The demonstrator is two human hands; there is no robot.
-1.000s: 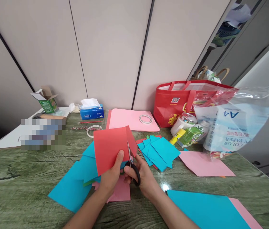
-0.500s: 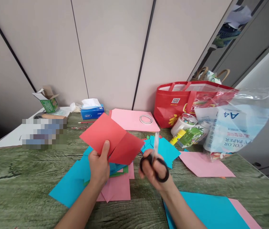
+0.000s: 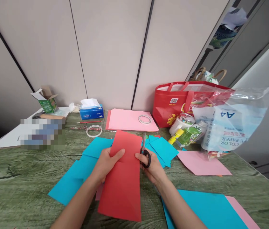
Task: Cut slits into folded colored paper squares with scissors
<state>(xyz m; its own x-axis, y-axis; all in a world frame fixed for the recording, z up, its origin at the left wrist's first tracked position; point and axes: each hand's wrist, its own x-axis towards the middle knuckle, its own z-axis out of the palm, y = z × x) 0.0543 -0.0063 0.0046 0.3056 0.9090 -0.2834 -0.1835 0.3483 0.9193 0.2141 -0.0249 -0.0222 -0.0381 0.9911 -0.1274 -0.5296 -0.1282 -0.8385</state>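
Note:
A sheet of red paper (image 3: 122, 187), with a crease or slit across it, is held up in front of me. My left hand (image 3: 107, 162) grips its left edge, thumb on top. Black-handled scissors (image 3: 145, 156) are in my right hand (image 3: 151, 165), blades pointing up along the paper's right edge. The right thumb also touches that edge. Whether the right fingers pinch the paper from behind is hidden. Blue paper pieces (image 3: 77, 173) lie beneath and left of the red sheet. More blue pieces (image 3: 164, 149) are just beyond my right hand.
Pink sheets (image 3: 127, 119) and tape rolls (image 3: 94, 131) lie at the back, beside a tissue box (image 3: 91, 112). At right are a red bag (image 3: 164, 106), a glue stick (image 3: 176, 136), a plastic paper packet (image 3: 230, 127) and a large blue sheet (image 3: 203, 206).
The red paper has turned from diamond-wise to upright and come lower and nearer. My right hand has brought the scissors left to its edge. A tape roll behind is uncovered.

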